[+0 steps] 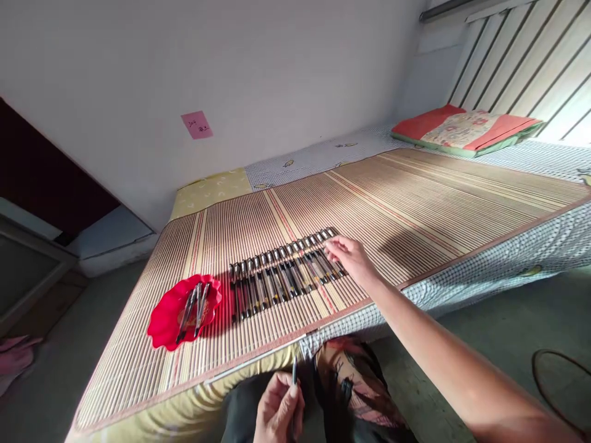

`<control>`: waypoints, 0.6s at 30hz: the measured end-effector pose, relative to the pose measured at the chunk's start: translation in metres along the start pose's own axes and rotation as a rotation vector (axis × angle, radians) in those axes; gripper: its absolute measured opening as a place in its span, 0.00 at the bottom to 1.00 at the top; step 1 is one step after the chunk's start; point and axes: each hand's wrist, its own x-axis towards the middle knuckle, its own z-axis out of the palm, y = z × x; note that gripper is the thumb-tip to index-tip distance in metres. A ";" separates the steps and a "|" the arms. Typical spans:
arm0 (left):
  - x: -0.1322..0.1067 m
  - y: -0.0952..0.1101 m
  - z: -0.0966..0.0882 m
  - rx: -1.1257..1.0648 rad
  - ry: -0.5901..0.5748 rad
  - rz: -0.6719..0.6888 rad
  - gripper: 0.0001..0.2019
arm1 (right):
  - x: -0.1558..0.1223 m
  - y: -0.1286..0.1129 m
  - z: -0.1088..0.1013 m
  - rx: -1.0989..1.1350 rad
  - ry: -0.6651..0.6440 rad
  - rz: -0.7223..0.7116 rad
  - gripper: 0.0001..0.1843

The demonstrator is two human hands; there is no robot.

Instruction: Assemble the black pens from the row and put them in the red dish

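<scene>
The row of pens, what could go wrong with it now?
The right hand is at the right end of the row of pens, so it might nudge some crooked. The left hand holds a slim pen-like piece beyond the edge of the mat, so it could slip to the floor.

a pink paper (197, 125) on the pale wall (286, 80) bears two bits of dark handwriting (203, 129), set aslant with the paper. the upper one, at the left, looks like a short number, perhaps 304, though its strokes are blurred; the lower one, further right, is too small to read.
</scene>
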 end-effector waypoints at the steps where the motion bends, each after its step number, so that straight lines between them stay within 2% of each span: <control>1: -0.001 0.003 0.002 0.000 0.021 0.051 0.28 | -0.030 -0.004 0.009 0.095 -0.123 -0.027 0.17; 5: -0.011 0.014 0.007 0.034 0.117 0.198 0.25 | -0.137 -0.018 0.048 0.278 -0.482 0.050 0.21; 7: -0.016 0.018 0.009 0.069 0.161 0.247 0.25 | -0.170 -0.020 0.067 0.347 -0.527 0.124 0.22; 9: -0.021 0.019 0.009 0.109 0.190 0.279 0.25 | -0.186 -0.020 0.083 0.404 -0.502 0.166 0.23; 12: -0.026 0.017 0.007 0.168 0.199 0.339 0.25 | -0.195 -0.019 0.098 0.445 -0.455 0.172 0.24; 15: -0.029 0.012 0.001 0.213 0.230 0.421 0.22 | -0.201 -0.022 0.104 0.468 -0.440 0.157 0.23; 18: -0.031 0.010 -0.005 0.245 0.251 0.437 0.23 | -0.207 -0.030 0.104 0.475 -0.415 0.099 0.22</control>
